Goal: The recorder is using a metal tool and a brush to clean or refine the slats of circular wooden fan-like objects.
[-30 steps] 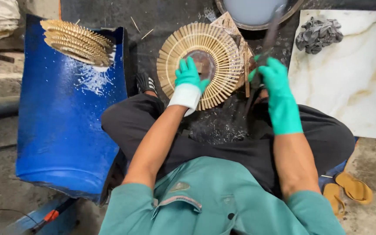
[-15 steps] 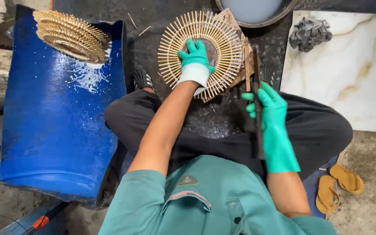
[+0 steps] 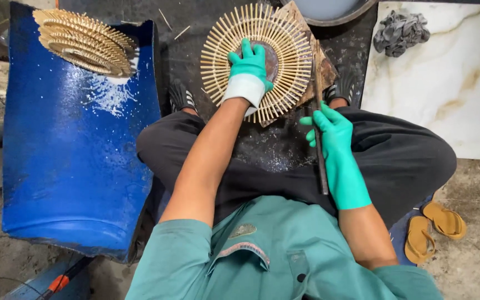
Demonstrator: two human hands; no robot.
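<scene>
a: nearest the camera, a person in a teal shirt sits cross-legged in dark trousers. what's the right hand (image 3: 331, 130) doing?

b: green glove, fingers curled round a long dark blade (image 3: 319, 133). firm hold about mid-length, thumb side up, blade running from the lap up toward the work.

a: left hand (image 3: 248, 69)?

b: green glove with a white cuff, palm down and fingers spread, pressing on the dark hub of the round bamboo-stick disc (image 3: 258, 60). holds it flat, doesn't grip it.

a: where's the disc?

b: on the dark ground just past the knees, its right edge over a worn wooden block (image 3: 320, 69). the blade tip is at that edge, beside the block.

a: tips for doing the step well?

b: judgement only: keep the left palm centred on the hub so the disc can't spin, keep those fingers inside the ring of sticks and away from the blade, and let the block take the cut.

a: further out?

b: blue plastic half-drum (image 3: 79, 155) on the person's left, with a stack of finished discs (image 3: 84, 41) at its far end. tan sandals (image 3: 434, 228) near the right knee. a pale marble slab (image 3: 445, 83) on the right with a grey rag (image 3: 400, 32) on it, and a round basin (image 3: 329, 11) at the top edge.
</scene>
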